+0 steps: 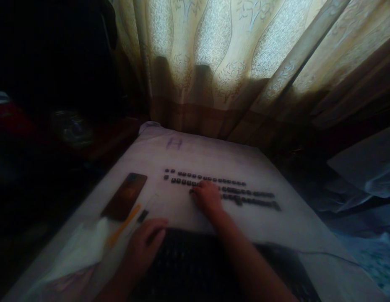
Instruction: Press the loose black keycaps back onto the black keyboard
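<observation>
Loose black keycaps (184, 182) lie in long rows across the white-covered table. My right hand (208, 196) reaches over these rows with its fingers bent down and closed around a small keycap (191, 191) near the left end of the third row; the grip itself is blurred. A dark keyboard (195, 264) lies nearest me, partly under my right forearm. My left hand (147, 239) rests by the keyboard's upper left corner, thumb and fingers apart, with nothing visible between them.
Left of the keycaps lie a phone (125, 197), an orange-handled tool (124, 225) and a small dark piece (143, 216) with a thin wire. White crumpled material (83, 247) sits at the left edge. A cable (327, 254) runs right. Curtains (214, 63) hang behind the table.
</observation>
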The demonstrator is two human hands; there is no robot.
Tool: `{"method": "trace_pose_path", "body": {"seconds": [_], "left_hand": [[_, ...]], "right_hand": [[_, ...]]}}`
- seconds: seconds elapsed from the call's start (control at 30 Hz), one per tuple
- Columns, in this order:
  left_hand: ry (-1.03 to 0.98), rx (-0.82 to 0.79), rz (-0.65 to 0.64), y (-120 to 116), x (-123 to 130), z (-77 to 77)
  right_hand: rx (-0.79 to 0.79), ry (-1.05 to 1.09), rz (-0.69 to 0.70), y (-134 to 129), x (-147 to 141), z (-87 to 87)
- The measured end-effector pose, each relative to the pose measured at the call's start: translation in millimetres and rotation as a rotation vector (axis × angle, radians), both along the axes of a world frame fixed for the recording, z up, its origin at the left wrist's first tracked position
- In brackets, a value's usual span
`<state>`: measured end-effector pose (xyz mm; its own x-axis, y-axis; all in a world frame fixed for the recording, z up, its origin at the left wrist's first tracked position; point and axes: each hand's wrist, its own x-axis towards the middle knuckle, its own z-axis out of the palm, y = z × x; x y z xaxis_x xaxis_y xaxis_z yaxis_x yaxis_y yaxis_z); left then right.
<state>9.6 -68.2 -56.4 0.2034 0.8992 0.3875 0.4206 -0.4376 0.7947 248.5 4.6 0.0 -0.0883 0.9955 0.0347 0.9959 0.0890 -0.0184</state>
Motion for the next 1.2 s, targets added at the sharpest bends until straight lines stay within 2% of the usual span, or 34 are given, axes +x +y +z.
{"method": "trace_pose_path", "body": {"seconds": [0.37, 0.63, 0.73, 0.83, 0.93, 1.0, 1.1, 1.2], "left_hand": [[-0.018, -0.073, -0.034, -1, 2, 7.0], [-0.024, -0.09, -0.028, -2, 4, 11.7], [-0.024, -0.086, -0.029, -2, 4, 12.9], [-0.02, -0.08, -0.032, -3, 5, 13.1], [-0.011, -0.075, -0.032, -3, 4, 12.1], [0.0, -0.069, -0.04, -3, 4, 11.4], [0.02, -0.048, -0.064, -3, 4, 11.4], [0.045, -0.017, -0.092, -3, 4, 11.8]], "right_hand": [[-0.006, -0.033, 0.027, 1, -4, -5.7], [0.049, 0.044, 0.012, -8, -5, -3.9], [0.088, 0.113, -0.002, -30, -4, 0.1], [0.103, 0.206, 0.019, -67, -3, -0.1], [0.112, 0.487, 0.078, -107, -4, -4.7], [0.088, 0.56, 0.082, -129, -6, -7.4], [0.034, 0.601, 0.078, -149, -10, -8.0], [-0.009, 0.592, 0.067, -156, -13, -6.5]]}}
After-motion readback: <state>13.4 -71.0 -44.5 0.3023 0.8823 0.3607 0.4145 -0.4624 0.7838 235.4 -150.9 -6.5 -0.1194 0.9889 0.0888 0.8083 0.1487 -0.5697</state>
